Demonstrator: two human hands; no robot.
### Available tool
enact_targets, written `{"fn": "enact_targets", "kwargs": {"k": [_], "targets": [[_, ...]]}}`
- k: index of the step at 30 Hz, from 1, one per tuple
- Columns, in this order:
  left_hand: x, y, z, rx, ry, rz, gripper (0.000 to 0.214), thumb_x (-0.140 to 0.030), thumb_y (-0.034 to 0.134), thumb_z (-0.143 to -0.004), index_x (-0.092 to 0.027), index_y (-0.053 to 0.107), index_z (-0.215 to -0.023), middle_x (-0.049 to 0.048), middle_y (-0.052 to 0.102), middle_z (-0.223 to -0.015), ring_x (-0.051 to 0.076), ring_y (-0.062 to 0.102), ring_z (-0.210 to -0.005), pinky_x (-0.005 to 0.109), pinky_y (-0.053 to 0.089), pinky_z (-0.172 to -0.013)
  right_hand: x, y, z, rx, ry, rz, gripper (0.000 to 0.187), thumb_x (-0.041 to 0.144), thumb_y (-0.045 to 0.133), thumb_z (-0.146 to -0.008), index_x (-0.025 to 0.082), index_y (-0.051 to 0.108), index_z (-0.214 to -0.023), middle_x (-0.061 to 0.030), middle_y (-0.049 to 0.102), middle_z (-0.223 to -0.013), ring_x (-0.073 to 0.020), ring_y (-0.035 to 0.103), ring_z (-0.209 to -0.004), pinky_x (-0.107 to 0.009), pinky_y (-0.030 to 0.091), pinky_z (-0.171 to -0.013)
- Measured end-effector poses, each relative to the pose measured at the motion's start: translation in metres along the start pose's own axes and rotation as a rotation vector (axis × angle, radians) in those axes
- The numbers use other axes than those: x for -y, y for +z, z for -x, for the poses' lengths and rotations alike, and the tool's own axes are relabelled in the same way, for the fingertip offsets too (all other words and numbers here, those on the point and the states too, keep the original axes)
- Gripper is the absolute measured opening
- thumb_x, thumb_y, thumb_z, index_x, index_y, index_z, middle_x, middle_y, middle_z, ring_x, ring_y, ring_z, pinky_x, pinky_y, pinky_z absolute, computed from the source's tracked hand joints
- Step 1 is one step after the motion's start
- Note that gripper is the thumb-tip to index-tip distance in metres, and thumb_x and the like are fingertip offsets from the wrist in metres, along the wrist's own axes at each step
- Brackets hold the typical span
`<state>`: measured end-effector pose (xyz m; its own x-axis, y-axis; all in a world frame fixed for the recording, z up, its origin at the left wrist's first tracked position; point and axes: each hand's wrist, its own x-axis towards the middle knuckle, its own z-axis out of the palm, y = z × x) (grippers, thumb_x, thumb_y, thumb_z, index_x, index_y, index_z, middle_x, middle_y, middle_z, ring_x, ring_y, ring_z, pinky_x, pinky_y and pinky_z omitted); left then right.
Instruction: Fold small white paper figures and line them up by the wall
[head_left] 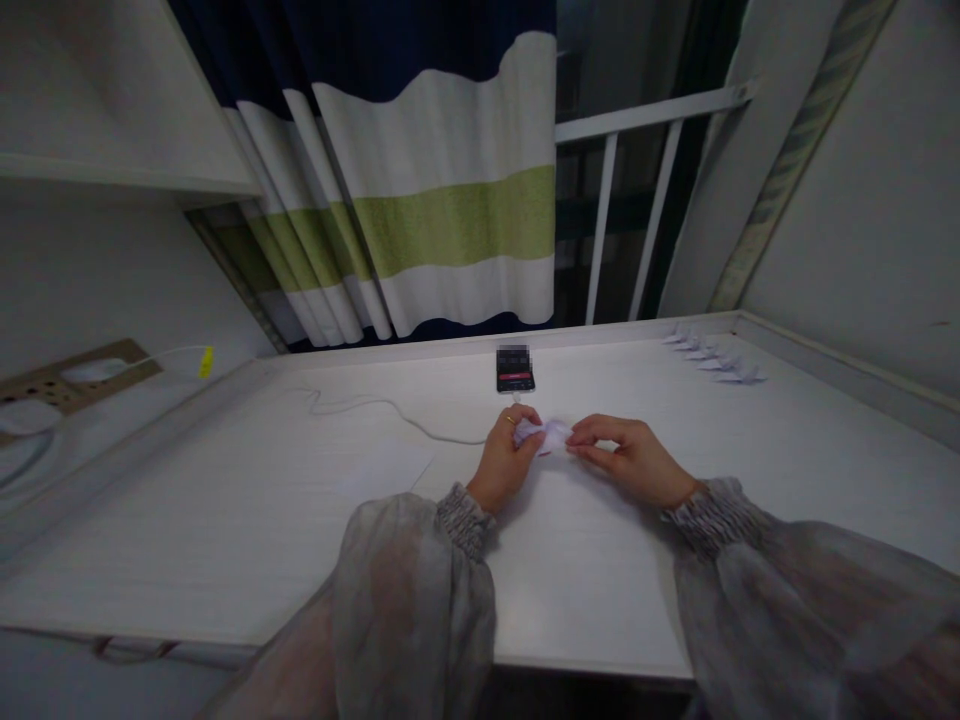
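Note:
A small piece of folded white paper is held just above the desk, between my two hands. My left hand is closed around its left part, with thumb and fingers pinching it. On the other side, my right hand pinches the paper's right edge between thumb and fingertips. The exact shape of the folds is blurred and partly covered by my fingers. Several folded white paper pieces lie in a row at the back right of the desk.
A phone stands behind my hands, with a white cable running left. Pale paper sheets lie left of my hands on the white desk. A power strip is on the left wall, and a striped curtain hangs behind.

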<state>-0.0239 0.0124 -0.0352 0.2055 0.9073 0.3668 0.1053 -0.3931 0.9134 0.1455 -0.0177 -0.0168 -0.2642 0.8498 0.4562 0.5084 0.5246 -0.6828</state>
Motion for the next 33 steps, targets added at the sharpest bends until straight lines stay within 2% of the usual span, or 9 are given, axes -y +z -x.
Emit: {"fn": "enact_targets", "kwargs": {"k": [2,5,9,15,18,21,24,28,33], "targets": [[0.002,-0.001,-0.001,0.011,0.044,-0.059,0.018,-0.016,0.054,-0.068,-0.018,0.045,-0.084,-0.0014,0.046,-0.076,0.01,0.044,-0.067,0.021,0.038,-0.062,0.002,0.0,0.0,0.049,0.084,-0.013,0.015,0.028,0.055,-0.073,0.017,0.064,-0.072,-0.0024,0.062,-0.066,-0.0132,0.056,-0.06,-0.025,0.044,-0.055],[0.003,-0.001,-0.001,0.002,0.092,-0.14,0.023,-0.016,0.052,-0.069,-0.018,0.04,-0.088,-0.0009,0.045,-0.078,0.011,0.044,-0.069,0.023,0.037,-0.065,0.005,0.001,0.0,0.064,0.163,-0.046,0.015,0.028,0.055,-0.072,0.015,0.062,-0.069,-0.0006,0.059,-0.058,-0.0112,0.052,-0.053,-0.024,0.041,-0.053],[0.001,0.0,0.0,0.003,0.118,-0.212,0.022,-0.016,0.05,-0.071,-0.018,0.038,-0.09,0.0003,0.045,-0.081,0.012,0.046,-0.072,0.025,0.036,-0.069,0.003,0.005,-0.001,0.022,0.258,-0.182,0.016,0.03,0.058,-0.068,0.015,0.056,-0.065,0.0004,0.056,-0.055,-0.0107,0.052,-0.051,-0.024,0.04,-0.052],[-0.005,0.0,0.002,-0.026,0.163,-0.267,0.021,-0.016,0.05,-0.071,-0.018,0.04,-0.089,0.0018,0.047,-0.082,0.014,0.048,-0.078,0.027,0.037,-0.073,0.003,0.007,-0.004,-0.05,0.364,-0.444,0.027,0.034,0.068,-0.057,0.016,0.048,-0.061,0.0034,0.055,-0.052,-0.0098,0.054,-0.049,-0.023,0.04,-0.05],[-0.007,0.001,0.002,-0.042,0.19,-0.267,0.02,-0.015,0.049,-0.072,-0.018,0.041,-0.089,0.0024,0.047,-0.081,0.016,0.048,-0.08,0.028,0.037,-0.074,0.006,0.007,-0.005,-0.082,0.404,-0.546,0.031,0.033,0.071,-0.052,0.017,0.047,-0.064,0.0041,0.056,-0.054,-0.0095,0.056,-0.05,-0.022,0.043,-0.052],[-0.007,0.001,0.003,-0.067,0.195,-0.233,0.018,-0.016,0.049,-0.072,-0.018,0.042,-0.088,0.003,0.047,-0.079,0.017,0.049,-0.082,0.029,0.037,-0.075,0.008,0.009,-0.006,-0.093,0.51,-0.615,0.034,0.036,0.071,-0.055,0.018,0.048,-0.074,0.002,0.061,-0.057,-0.0106,0.057,-0.05,-0.024,0.047,-0.053],[-0.008,0.002,0.004,-0.079,0.198,-0.203,0.018,-0.016,0.05,-0.072,-0.018,0.044,-0.089,0.0034,0.048,-0.078,0.018,0.049,-0.082,0.03,0.037,-0.074,0.008,0.01,-0.006,-0.046,0.589,-0.588,0.032,0.041,0.067,-0.06,0.016,0.052,-0.071,-0.002,0.063,-0.06,-0.0091,0.055,-0.046,-0.023,0.047,-0.049],[-0.009,0.005,0.004,-0.054,0.198,-0.188,0.019,-0.016,0.051,-0.071,-0.018,0.044,-0.088,0.0035,0.048,-0.079,0.018,0.048,-0.082,0.029,0.037,-0.074,0.007,0.012,-0.005,0.062,0.56,-0.483,0.033,0.044,0.063,-0.063,0.011,0.058,-0.06,-0.0038,0.062,-0.057,-0.0061,0.05,-0.041,-0.019,0.041,-0.044],[-0.008,0.006,0.005,-0.024,0.193,-0.193,0.023,-0.018,0.054,-0.069,-0.018,0.043,-0.089,0.0027,0.048,-0.079,0.017,0.047,-0.08,0.028,0.037,-0.073,0.009,0.012,-0.004,0.05,0.561,-0.483,0.029,0.04,0.063,-0.063,0.011,0.06,-0.059,-0.0023,0.063,-0.055,-0.0053,0.049,-0.038,-0.018,0.036,-0.04]]}}
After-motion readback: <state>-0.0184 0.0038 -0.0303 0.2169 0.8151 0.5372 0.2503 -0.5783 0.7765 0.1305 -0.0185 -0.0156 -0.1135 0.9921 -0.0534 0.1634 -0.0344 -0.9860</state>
